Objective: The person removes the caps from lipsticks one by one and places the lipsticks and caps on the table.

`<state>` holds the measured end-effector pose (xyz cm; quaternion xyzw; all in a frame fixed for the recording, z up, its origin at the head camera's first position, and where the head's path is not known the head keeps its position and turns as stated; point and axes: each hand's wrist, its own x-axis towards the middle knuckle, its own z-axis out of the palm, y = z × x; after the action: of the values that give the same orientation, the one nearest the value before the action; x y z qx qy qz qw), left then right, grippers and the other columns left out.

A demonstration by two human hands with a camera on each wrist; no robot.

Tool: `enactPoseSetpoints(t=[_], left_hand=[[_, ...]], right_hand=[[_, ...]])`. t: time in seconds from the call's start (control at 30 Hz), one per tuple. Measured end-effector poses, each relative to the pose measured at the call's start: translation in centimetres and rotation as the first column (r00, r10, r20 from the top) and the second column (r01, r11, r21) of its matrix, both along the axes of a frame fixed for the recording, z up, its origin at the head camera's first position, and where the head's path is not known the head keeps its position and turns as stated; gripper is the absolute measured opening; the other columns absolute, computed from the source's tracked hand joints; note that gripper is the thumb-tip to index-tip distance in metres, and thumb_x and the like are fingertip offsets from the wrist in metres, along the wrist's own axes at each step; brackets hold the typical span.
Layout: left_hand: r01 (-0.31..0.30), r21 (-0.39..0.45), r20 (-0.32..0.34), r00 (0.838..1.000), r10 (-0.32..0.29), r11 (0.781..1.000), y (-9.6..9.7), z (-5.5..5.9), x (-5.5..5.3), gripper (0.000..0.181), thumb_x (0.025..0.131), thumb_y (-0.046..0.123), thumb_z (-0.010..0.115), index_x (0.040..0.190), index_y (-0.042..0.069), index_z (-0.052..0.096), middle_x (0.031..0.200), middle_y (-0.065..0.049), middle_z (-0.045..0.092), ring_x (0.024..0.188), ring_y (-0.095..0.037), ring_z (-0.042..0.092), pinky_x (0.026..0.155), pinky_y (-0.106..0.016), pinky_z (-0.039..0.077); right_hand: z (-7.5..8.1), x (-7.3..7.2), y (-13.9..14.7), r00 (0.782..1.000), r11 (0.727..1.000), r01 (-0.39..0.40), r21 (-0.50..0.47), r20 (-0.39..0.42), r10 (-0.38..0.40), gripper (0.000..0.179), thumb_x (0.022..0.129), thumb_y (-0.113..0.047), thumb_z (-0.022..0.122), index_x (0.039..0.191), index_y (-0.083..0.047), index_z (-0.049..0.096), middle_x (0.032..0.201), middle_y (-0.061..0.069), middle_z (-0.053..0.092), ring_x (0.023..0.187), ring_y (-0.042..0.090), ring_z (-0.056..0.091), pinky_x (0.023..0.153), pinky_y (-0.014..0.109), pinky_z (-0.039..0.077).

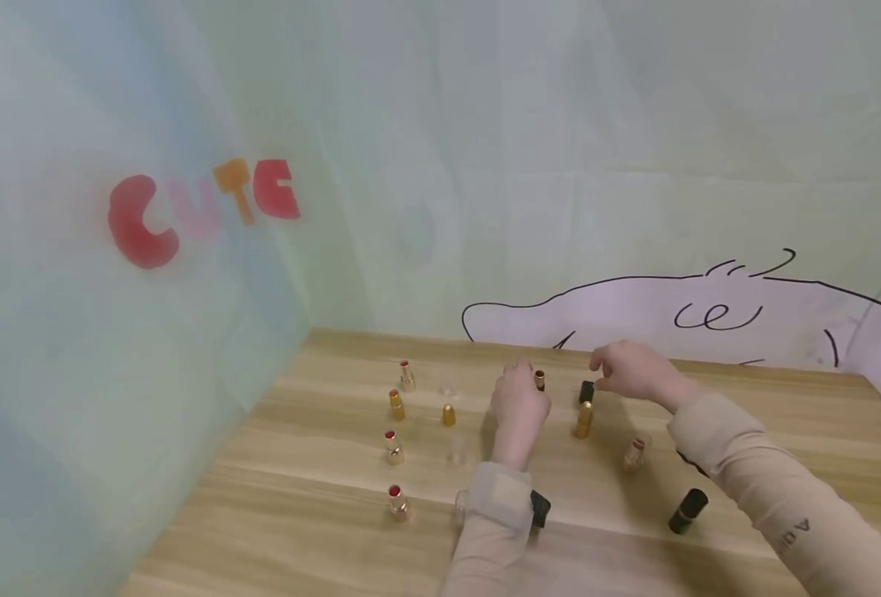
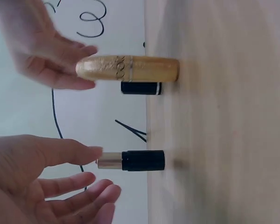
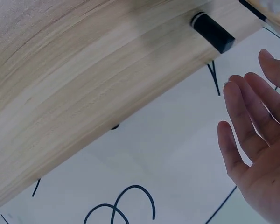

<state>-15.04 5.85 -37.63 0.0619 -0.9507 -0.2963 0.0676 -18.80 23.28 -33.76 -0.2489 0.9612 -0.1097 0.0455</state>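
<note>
Pale blue-green sheeting hangs behind and to the left of a light wood-grain table (image 1: 276,514), with the coloured letters "CUTE" (image 1: 144,222) on the left side and a white cartoon shape outlined in black (image 1: 619,315) along the back edge. Near that edge, an uncapped lipstick tube with a black base and a shiny metallic collar (image 2: 143,160) stands upright on the table. The left hand (image 1: 520,406) is beside it, fingers apart and loosely bent, the thumb tip at the tube's top end; whether it touches, I cannot tell. The right hand (image 1: 634,371) is raised near an upright glossy black cap (image 3: 213,32), its fingers loosely extended and holding nothing. Just in front of the cap stands a closed gold bullet-shaped lipstick (image 1: 585,419). Nearer the person are a rose-gold lipstick under a clear cap (image 1: 634,456) and a dark cylindrical tube (image 1: 688,511). To the left, four uncapped gold-toned lipsticks with red tips (image 1: 394,448) form a column, and beside them stand a small gold cap (image 1: 449,415) and clear plastic caps (image 1: 457,450), one partly hidden by the left sleeve (image 1: 485,539).
</note>
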Motion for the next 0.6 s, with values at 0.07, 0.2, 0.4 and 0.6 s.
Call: enactPoseSetpoints(t=[0.07, 0.2, 0.4, 0.6], left_hand=[[-0.003, -0.014, -0.004, 1.0, 0.003, 1.0, 0.1, 0.0, 0.3, 0.03, 0.077, 0.013, 0.074, 0.105, 0.008, 0.062, 0.095, -0.009, 0.064, 0.086, -0.026, 0.064, 0.069, -0.036, 0.052], [0.026, -0.005, -0.004, 1.0, -0.026, 1.0, 0.2, -0.2, 1.1, 0.036, 0.076, 0.017, 0.074, 0.109, 0.009, 0.063, 0.094, -0.008, 0.065, 0.084, -0.025, 0.064, 0.067, -0.034, 0.052], [0.091, 0.1, 0.022, 0.995, -0.093, 0.991, 0.4, -0.7, 2.3, 0.027, 0.077, 0.015, 0.075, 0.102, 0.011, 0.067, 0.092, -0.004, 0.067, 0.077, -0.019, 0.063, 0.061, -0.028, 0.048], [0.14, 0.241, 0.051, 0.986, -0.157, 0.96, 0.7, -1.3, 2.9, 0.027, 0.074, 0.014, 0.08, 0.097, 0.008, 0.068, 0.086, -0.003, 0.066, 0.073, -0.016, 0.058, 0.061, -0.026, 0.046]], right_hand=[[0.5, 0.3, -0.2, 1.0, 1.0, -0.005, -0.012, -0.025, 0.005, 0.024, 0.084, -0.015, 0.07, 0.102, 0.001, 0.068, 0.08, 0.006, 0.066, 0.072, 0.016, 0.059, 0.066, 0.035, 0.051], [1.1, 1.2, -0.7, 0.999, 1.0, -0.006, -0.027, -0.047, 0.004, 0.022, 0.087, -0.018, 0.067, 0.101, -0.002, 0.068, 0.084, 0.006, 0.069, 0.075, 0.017, 0.062, 0.068, 0.036, 0.053], [1.2, 2.8, -0.9, 0.997, 0.999, -0.037, -0.039, -0.075, 0.034, 0.018, 0.087, -0.021, 0.068, 0.097, -0.006, 0.07, 0.084, 0.004, 0.068, 0.075, 0.016, 0.062, 0.067, 0.036, 0.052], [0.5, 3.9, -1.2, 0.993, 0.995, -0.085, -0.058, -0.084, 0.08, 0.018, 0.083, -0.022, 0.073, 0.094, -0.008, 0.071, 0.09, 0.006, 0.072, 0.081, 0.021, 0.066, 0.071, 0.039, 0.054]])
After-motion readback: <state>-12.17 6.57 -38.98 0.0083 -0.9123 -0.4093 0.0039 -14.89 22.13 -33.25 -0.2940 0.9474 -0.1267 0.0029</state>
